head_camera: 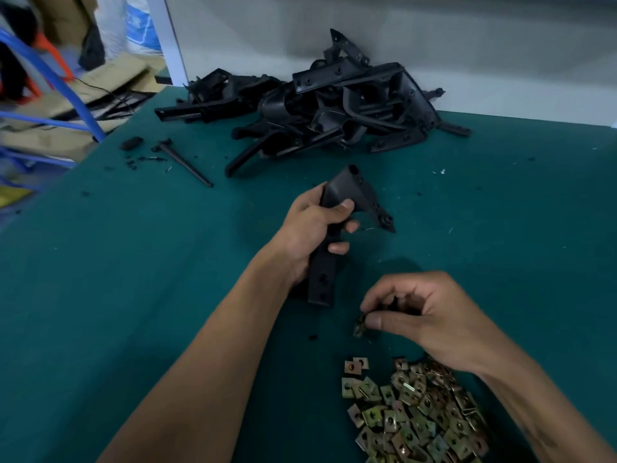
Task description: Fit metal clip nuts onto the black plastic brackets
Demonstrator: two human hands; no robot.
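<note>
My left hand [312, 228] grips a black plastic bracket [350, 192] around its middle, holding it above the green table. The bracket's long leg [322, 279] with round holes points down toward me. To the lower right, my right hand [420, 319] pinches a metal clip nut [360, 325] between thumb and fingertips, a short way right of and below the bracket's lower end. A heap of brass-coloured clip nuts [414, 416] lies on the table under my right wrist.
A pile of black plastic brackets [320, 108] sits at the back against a white wall. A thin black rod [185, 163], a small black block [131, 143] and crumbs lie at the left. The green table [133, 262] ends at the left beside blue racks and cardboard.
</note>
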